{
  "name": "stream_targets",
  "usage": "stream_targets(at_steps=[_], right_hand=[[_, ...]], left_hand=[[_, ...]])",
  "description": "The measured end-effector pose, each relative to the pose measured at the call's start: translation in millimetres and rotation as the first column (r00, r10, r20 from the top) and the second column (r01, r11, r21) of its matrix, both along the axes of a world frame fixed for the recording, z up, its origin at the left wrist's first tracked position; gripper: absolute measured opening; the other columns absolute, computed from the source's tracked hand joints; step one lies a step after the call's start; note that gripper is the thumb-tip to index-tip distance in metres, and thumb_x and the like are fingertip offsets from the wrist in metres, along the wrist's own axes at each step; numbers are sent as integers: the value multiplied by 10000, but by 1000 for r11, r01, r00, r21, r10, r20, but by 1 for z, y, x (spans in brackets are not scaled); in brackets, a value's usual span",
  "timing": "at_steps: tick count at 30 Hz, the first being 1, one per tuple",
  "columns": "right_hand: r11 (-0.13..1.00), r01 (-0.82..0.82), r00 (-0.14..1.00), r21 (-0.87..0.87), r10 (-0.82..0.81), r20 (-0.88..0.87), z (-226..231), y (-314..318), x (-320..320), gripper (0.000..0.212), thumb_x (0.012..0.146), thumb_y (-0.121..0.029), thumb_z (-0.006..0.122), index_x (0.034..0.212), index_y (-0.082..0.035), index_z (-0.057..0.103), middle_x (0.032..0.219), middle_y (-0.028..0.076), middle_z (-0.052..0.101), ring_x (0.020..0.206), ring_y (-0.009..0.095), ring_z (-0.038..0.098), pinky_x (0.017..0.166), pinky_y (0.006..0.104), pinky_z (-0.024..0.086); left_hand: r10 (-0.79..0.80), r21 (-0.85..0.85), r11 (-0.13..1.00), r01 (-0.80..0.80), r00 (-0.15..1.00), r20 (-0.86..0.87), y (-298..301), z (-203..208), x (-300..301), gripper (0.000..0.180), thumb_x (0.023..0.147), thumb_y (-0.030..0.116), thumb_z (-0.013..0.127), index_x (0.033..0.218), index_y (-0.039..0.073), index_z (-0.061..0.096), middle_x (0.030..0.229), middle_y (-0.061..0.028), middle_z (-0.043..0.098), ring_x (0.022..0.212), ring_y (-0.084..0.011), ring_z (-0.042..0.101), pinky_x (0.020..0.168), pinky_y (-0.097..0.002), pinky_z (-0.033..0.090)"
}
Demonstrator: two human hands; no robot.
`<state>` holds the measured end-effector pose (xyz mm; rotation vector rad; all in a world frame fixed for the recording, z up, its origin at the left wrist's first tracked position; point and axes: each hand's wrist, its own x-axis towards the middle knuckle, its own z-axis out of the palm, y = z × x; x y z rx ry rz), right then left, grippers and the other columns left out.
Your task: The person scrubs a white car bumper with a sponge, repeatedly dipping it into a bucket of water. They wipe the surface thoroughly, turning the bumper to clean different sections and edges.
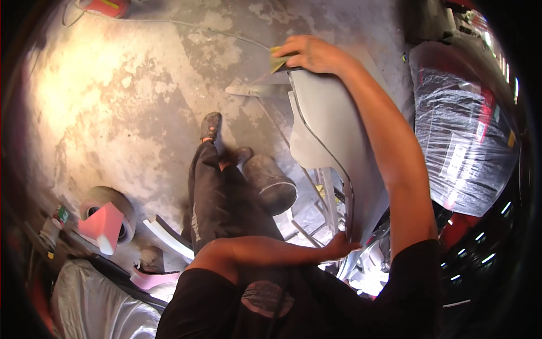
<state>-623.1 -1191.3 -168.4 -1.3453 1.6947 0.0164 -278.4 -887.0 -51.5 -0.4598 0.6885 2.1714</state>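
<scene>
A curved grey car body panel (330,116) leans in front of me on the right, with a dark strip running down its left edge. At its far end my right hand (313,55) presses a folded yellowish piece of sandpaper (278,60) against the edge. The right arm reaches far out along the panel's right side. Across my body, my left hand (340,247) is at the panel's near lower end, thumb and fingers around its edge. Part of that grip is hidden.
Under the panel is a metal stand (328,189); a dark bucket (270,183) stands beside my legs. A plastic-covered car part (460,135) lies right. At left are a tire (129,206), a pink piece (103,226) and plastic sheeting (93,299). A cable (186,24) crosses the floor.
</scene>
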Motion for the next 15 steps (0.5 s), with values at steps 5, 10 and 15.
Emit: stream_targets(at_steps=[5, 10, 15], right_hand=[[997, 45, 996, -66, -50, -73, 13, 37, -77, 416, 949, -199, 694, 1362, -161, 708, 1402, 129, 642, 1332, 311, 564, 1130, 392, 442], [979, 158, 958, -130, -184, -218, 28, 73, -85, 439, 957, -147, 658, 1395, -112, 673, 1415, 182, 627, 1258, 368, 586, 1114, 430, 446], [937, -203, 953, -286, 122, -277, 84, 74, 73, 441, 927, -200, 718, 1367, -197, 700, 1376, 163, 625, 1255, 349, 585, 1082, 456, 455]], left_hand=[[-12, -22, 1000, 12, 1000, 1, -1, 3, 1, 810, 806, 561, 857, 1161, -133, 636, 1118, -290, 705, 1081, -361, 693, 900, -458, 538], [51, -6, 999, -51, 998, -35, 37, -12, 16, 829, 801, 585, 854, 1142, -139, 642, 1093, -294, 711, 1052, -369, 702, 882, -462, 540], [187, -49, 981, -189, 982, -35, 55, -12, 14, 759, 803, 566, 859, 1050, -129, 680, 985, -284, 722, 989, -358, 718, 840, -481, 536]])
